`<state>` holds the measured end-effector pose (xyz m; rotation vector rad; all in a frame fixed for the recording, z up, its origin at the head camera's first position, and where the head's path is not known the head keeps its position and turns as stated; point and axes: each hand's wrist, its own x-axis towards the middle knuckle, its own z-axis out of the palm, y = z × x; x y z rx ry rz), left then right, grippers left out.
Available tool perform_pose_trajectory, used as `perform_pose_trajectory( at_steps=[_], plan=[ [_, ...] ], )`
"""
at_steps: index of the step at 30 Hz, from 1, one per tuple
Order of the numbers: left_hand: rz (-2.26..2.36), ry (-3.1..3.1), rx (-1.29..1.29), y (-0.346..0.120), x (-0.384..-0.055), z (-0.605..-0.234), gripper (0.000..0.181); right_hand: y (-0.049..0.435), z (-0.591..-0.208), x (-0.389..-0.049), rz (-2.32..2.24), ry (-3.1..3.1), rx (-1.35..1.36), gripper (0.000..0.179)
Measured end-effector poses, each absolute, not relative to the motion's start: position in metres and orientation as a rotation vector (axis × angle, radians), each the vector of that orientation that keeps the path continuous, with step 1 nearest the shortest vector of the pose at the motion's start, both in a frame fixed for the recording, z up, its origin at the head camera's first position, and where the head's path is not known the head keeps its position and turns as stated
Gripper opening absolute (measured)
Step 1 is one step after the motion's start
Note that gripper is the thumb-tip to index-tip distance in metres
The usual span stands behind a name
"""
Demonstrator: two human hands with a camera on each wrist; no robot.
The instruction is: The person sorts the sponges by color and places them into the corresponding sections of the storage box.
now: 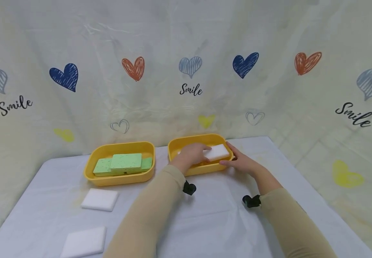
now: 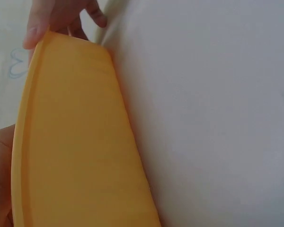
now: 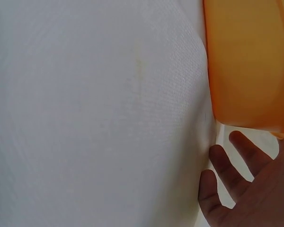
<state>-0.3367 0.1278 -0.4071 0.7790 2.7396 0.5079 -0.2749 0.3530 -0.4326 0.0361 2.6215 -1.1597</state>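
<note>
"Where did you have the white sponge (image 1: 219, 152)?"

"It lay in the right end of the yellow tray (image 1: 205, 169), the one on the right. Your left hand (image 1: 190, 154) reached over the near wall and pinched the sponge's left end between thumb and finger."

"And your right hand (image 1: 244, 163)?"

"It touched the right end of that same tray, its fingers extended and spread, gripping nothing; your thumb was by the near corner."

"What stood around them?"

"Just left of your tray was a second yellow tray (image 1: 121, 180), with green sponges (image 1: 126, 162) piled in it. Nearer you, a second white sponge (image 1: 100, 199) lay flat, and a third white sponge (image 1: 85, 242) closer still. Everything sat on a white-covered table (image 1: 218, 218), and a pale sheet (image 1: 160, 96) printed with hearts and 'Smile' hung behind."
</note>
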Motion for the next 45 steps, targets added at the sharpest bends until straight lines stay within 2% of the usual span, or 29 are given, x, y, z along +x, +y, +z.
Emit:
perform_pose_trajectory(
  at_steps=[15, 23, 34, 45],
  plan=[
    [0.563, 2.565, 0.884, 0.108, -0.338, -0.397, 0.061, 0.359, -0.429, -0.276, -1.148, 2.632, 0.031, 0.106],
    [0.478, 2.622, 0.986, 0.117, -0.335, -0.391, 0.061, 0.362, -0.428, -0.274, -1.172, 2.624, 0.029, 0.106],
    [0.419, 2.698, 0.803, 0.121, -0.334, -0.405, 0.054, 0.358, -0.431, -0.275, -1.181, 2.617, 0.022, 0.112],
    [0.191, 2.803, 0.856, 0.127, -0.34, -0.409, 0.057, 0.354, -0.433, -0.273, -1.208, 2.61, 0.017, 0.103]
  ],
)
